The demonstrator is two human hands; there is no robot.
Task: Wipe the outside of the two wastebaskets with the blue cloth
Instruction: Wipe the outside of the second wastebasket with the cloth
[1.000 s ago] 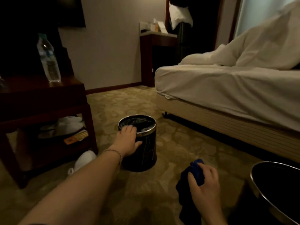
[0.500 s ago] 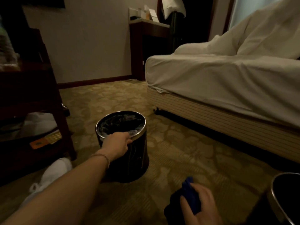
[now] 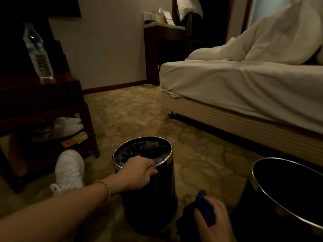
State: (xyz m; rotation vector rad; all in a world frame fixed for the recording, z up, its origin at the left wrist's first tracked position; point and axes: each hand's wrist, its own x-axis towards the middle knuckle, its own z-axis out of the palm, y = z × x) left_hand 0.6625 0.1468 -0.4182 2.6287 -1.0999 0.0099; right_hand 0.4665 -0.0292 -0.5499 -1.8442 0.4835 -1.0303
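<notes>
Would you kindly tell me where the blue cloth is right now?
In the head view, the blue cloth is at the bottom, right of centre, bunched in the right hand, between the lined wastebasket and the second wastebasket.

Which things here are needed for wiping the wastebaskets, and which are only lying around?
For the job:
- wastebasket with liner, left hand gripping its rim
- second wastebasket, at right
- blue cloth, held in right hand

Just lying about:
- water bottle on the dark side table
- white shoe
- slippers under that table
- bed
</notes>
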